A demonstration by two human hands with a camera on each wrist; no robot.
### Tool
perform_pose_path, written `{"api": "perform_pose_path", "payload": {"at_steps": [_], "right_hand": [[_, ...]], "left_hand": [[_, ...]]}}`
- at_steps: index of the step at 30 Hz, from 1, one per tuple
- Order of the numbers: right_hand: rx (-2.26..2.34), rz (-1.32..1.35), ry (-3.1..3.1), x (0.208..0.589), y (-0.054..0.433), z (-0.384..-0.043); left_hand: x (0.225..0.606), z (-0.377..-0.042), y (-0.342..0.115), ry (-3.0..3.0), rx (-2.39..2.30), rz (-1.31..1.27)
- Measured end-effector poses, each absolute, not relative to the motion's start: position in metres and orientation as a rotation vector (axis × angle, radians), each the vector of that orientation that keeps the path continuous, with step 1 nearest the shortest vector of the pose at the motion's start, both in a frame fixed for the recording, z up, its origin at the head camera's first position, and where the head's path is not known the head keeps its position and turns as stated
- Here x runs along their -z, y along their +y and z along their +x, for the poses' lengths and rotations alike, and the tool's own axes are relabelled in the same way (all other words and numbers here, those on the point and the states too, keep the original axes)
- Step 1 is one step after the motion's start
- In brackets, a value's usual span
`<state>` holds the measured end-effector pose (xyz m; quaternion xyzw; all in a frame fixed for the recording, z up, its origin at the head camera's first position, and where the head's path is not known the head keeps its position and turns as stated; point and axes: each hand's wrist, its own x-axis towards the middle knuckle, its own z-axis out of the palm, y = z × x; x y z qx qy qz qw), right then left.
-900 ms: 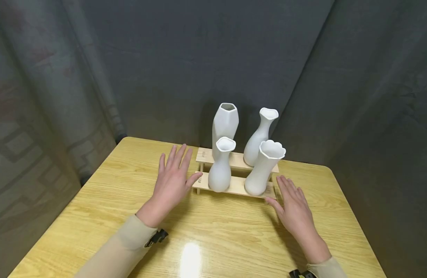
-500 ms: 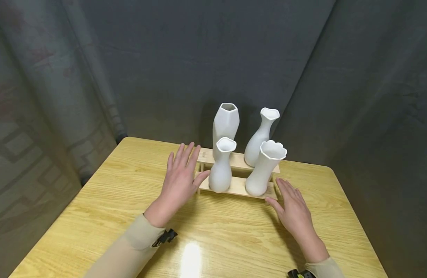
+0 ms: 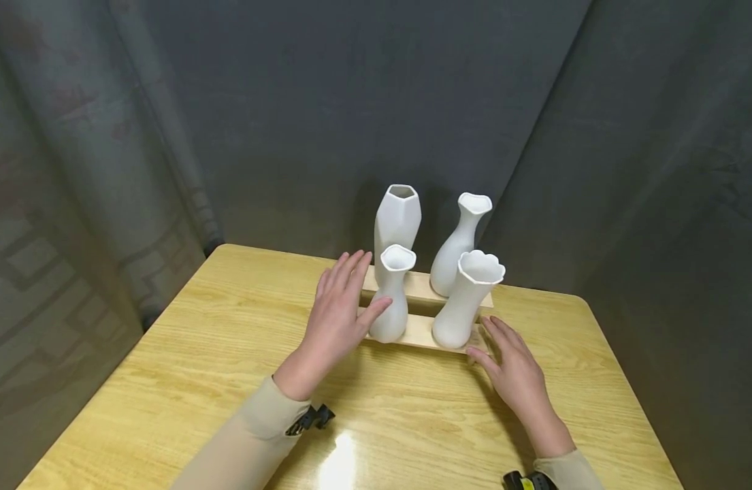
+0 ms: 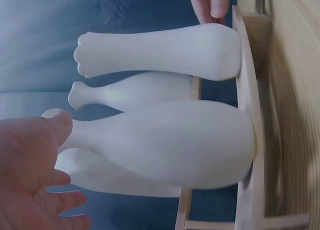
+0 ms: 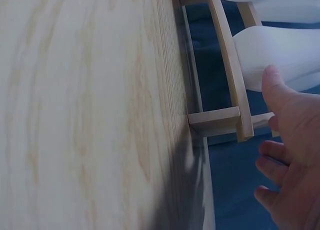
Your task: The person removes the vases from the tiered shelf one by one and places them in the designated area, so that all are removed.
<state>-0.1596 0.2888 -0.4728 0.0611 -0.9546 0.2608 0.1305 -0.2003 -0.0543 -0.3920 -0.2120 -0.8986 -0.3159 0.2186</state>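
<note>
A two-step wooden stand (image 3: pixel 421 331) bears several white vases. On its lower step are a slim-necked vase (image 3: pixel 390 306) at left and a scalloped-rim vase (image 3: pixel 463 306) at right. Behind them, on the upper step, stand a faceted vase (image 3: pixel 397 218) and a flared-mouth vase (image 3: pixel 453 255). My left hand (image 3: pixel 334 316) is at the stand's left end, fingers straight, its thumb overlapping the slim-necked vase in the head view. Beside the stand's right end is my right hand (image 3: pixel 516 374), thumb and fingers spread apart. In the right wrist view its thumb (image 5: pixel 274 82) overlaps the nearest vase.
The stand rests on a light wooden table (image 3: pixel 198 367) near its back edge. Dark grey curtains (image 3: pixel 363 102) hang behind and on both sides. A black strap device (image 3: pixel 311 420) sits at the left cuff.
My left hand has moved right, from beside the stand to in front of its left end. The right hand has barely shifted, its fingers bending slightly. The vases and stand stay put.
</note>
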Motion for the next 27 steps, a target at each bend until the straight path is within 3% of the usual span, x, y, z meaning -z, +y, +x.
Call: {"api": "perform_pose_path", "payload": {"at_steps": [27], "right_hand": [[-1.189,0.307,-2.706,0.498,0.292,-0.176]], "left_hand": [[0.394,-0.206,-0.023,-2.353,1.331,-0.5]]}}
